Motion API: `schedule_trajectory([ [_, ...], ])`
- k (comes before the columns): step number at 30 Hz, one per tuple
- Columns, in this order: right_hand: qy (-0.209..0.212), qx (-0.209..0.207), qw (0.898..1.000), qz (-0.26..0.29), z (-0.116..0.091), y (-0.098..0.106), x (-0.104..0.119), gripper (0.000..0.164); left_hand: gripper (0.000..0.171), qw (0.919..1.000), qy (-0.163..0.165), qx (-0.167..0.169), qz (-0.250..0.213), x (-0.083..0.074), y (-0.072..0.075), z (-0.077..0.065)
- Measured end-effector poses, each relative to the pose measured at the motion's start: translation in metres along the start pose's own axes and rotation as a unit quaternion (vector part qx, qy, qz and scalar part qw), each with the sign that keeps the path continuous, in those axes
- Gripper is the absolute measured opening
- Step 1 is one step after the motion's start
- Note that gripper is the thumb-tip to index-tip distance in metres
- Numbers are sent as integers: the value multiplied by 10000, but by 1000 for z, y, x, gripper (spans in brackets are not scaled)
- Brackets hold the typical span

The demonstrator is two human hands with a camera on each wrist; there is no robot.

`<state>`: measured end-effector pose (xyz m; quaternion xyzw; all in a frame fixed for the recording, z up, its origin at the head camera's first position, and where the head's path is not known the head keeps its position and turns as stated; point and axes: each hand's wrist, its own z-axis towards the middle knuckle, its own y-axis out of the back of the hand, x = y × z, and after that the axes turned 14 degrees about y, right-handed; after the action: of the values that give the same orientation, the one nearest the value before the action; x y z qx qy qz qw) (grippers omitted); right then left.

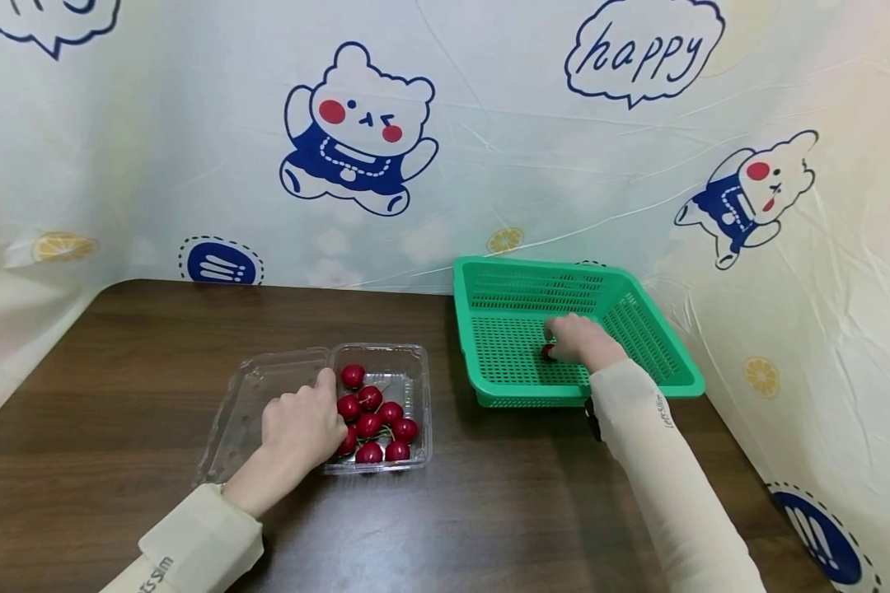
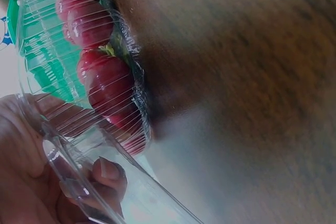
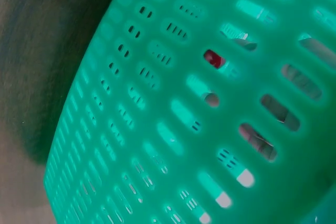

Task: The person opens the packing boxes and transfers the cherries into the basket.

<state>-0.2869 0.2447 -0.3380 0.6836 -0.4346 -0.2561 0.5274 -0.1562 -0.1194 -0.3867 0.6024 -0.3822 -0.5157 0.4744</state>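
Cherries (image 1: pixel 369 425) lie in a clear box (image 1: pixel 402 384), its edge gripped by the left hand's (image 1: pixel 304 424) curled fingers. Right hand (image 1: pixel 584 339): inside green basket (image 1: pixel 500 339), one cherry (image 1: pixel 546 352) at the fingertips; whether pinched, I cannot tell.

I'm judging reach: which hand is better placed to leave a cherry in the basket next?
Right hand, likely: it's in the green basket, cherry at fingertips; the left hand grips the clear container.
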Motion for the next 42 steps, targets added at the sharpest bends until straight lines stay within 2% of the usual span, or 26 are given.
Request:
schedule_trajectory([
  [10,-134,47,9999,50,-1,3,0,39,21,10000,30,29,-29,0,1,0],
  [17,-23,56,10000,30,-2,4,1,38,21,10000,33,43,-40,1,0,1],
  [25,-92,-252,9985,470,-9,15,1,41,19,9999,4,-61,-121,2,-2,1],
  [42,193,-525,9972,490,-4,29,10,37,20,9999,10,-44,-125,3,-2,0],
])
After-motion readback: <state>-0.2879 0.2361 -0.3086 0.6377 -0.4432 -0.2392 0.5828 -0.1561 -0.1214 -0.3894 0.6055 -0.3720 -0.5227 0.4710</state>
